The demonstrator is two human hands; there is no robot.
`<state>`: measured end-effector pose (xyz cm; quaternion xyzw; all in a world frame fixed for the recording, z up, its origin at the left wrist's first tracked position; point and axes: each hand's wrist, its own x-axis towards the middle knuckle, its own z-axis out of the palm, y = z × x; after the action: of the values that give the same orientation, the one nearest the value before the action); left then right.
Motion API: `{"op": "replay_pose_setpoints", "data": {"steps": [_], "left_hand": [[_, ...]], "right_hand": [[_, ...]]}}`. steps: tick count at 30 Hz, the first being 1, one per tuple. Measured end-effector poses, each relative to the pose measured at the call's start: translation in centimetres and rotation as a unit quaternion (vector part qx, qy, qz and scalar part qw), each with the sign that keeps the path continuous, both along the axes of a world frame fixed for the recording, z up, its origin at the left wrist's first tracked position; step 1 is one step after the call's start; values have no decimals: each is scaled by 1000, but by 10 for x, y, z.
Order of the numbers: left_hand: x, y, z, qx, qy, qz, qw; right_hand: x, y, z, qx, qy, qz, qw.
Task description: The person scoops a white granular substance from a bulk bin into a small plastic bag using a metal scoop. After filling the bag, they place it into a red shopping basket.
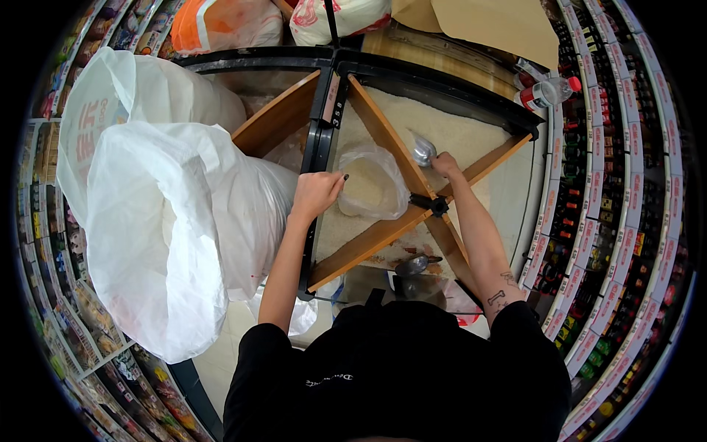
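My right hand (446, 164) grips the handle of a metal scoop (424, 152) over the far compartment of a divided bin, which holds pale grain (453, 119) that looks like rice. A clear plastic bag (399, 179) with similar grain inside stands in the left compartment, its mouth spread wide. Closed at the left rim of this bag is my left hand (317, 193), beside the bin's black frame. Wooden dividers (386, 132) cross at a black hub (439, 206), between the bag and the scoop. In the near compartment lies a second metal scoop (412, 266).
Two large white sacks (243, 221) (182, 91) stand left of the bin, the nearer one gaping. A plastic bottle with a red cap (547, 94) lies at the far right corner. Cardboard (486, 27) is behind the bin. Stocked shelves (596, 221) line the right side.
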<state>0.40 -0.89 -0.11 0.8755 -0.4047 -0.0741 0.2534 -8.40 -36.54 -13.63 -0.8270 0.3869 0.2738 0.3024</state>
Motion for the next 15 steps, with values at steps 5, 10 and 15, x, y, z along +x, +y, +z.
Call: {"op": "replay_pose_setpoints", "data": {"steps": [5, 10, 15], "left_hand": [[-1, 0, 0, -16, 7, 0, 1000], [0, 2, 4, -7, -10, 2, 1000], [-1, 0, 2, -12, -13, -4, 1000]], "right_hand": [[-12, -3, -11, 155, -64, -77, 983], [-11, 9, 23, 264, -88, -149, 949], [-22, 9, 22, 286, -156, -241, 914]]}}
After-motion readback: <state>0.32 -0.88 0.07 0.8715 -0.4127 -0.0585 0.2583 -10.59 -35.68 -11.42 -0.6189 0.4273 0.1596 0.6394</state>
